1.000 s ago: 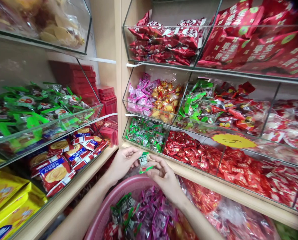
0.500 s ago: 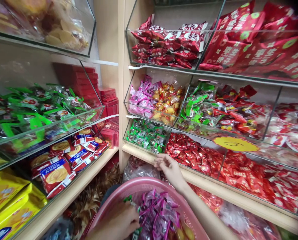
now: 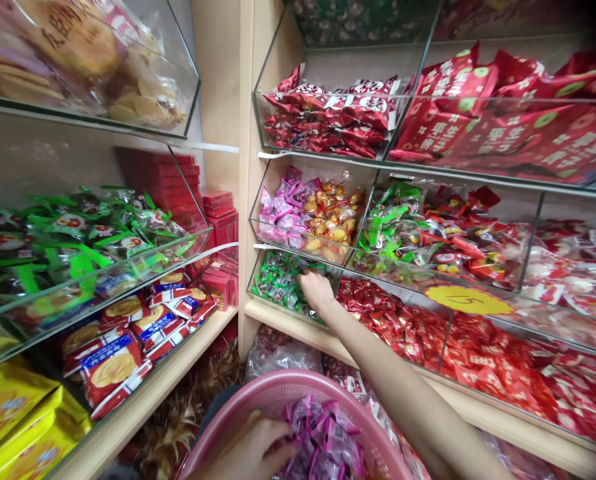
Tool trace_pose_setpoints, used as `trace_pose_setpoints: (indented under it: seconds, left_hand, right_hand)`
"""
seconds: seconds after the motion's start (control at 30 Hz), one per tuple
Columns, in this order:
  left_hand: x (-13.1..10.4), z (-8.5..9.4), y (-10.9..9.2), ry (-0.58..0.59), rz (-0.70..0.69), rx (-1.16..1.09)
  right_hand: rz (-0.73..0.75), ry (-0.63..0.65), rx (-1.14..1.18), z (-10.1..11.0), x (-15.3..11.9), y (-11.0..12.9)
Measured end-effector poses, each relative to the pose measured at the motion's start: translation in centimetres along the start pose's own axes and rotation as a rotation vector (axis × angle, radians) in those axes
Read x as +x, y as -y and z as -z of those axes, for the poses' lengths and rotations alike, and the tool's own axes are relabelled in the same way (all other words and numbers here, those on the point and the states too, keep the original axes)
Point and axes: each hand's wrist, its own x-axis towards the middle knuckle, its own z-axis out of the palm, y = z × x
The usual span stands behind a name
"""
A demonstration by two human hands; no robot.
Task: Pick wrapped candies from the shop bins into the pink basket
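My right hand [image 3: 317,291] reaches into the lower clear bin of small green-wrapped candies [image 3: 277,279]. Its knuckles face me, and the fingertips are hidden among the wrappers. Below, my left hand [image 3: 259,445] is inside a pink plastic basket [image 3: 278,380], slightly blurred, its fingers loosely bent and apart beside a heap of purple-wrapped candies [image 3: 323,437]. Nothing shows in its grip. The bottom of the basket is out of frame.
Pink and yellow candies [image 3: 311,213] fill the bin above, behind a clear front panel. Red-wrapped candies [image 3: 378,313] lie to the right, near a yellow price tag [image 3: 468,300]. At left are green-and-clear packets [image 3: 98,227] and biscuit packs [image 3: 111,363]. A wooden shelf edge [image 3: 288,327] runs before the bins.
My right hand has moved from the shelf edge up and forward into the green candy bin. Green wrappers beside my left hand no longer show, and its fingers have spread. The view has tilted up slightly.
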Motion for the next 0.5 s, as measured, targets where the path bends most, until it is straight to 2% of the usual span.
trace_pose_setpoints:
  seconds: [0.07,0.13,0.27,0.33,0.4,0.5]
  left_hand:
    - [0.7,1.2,-0.3,-0.051,0.018,-0.094]
    - [1.9,2.6,-0.5,-0.125,0.06,-0.259]
    - [4.9,5.5,-1.1,-0.385,0.139,-0.746]
    - [6.0,6.6,-2.0,-0.393,0.113,-1.011]
    - [6.7,7.2,-3.2,-0.351,0.07,-1.171]
    - [6.9,7.4,-4.7,-0.325,0.016,-1.175]
  right_hand:
    - [0.005,-0.014,0.003,-0.1,-0.7,-0.2]
    - [0.036,-0.086,0.043,-0.1,-2.3,-0.4]
    - [0.267,-0.428,0.354,-0.5,-7.1,-0.2]
    - [0.381,-0.499,0.484,-0.7,-9.5,0.3]
    - [0.442,-0.491,0.536,-0.7,-11.5,0.7]
    - [0.482,-0.475,0.562,-0.6,-13.3,1.1]
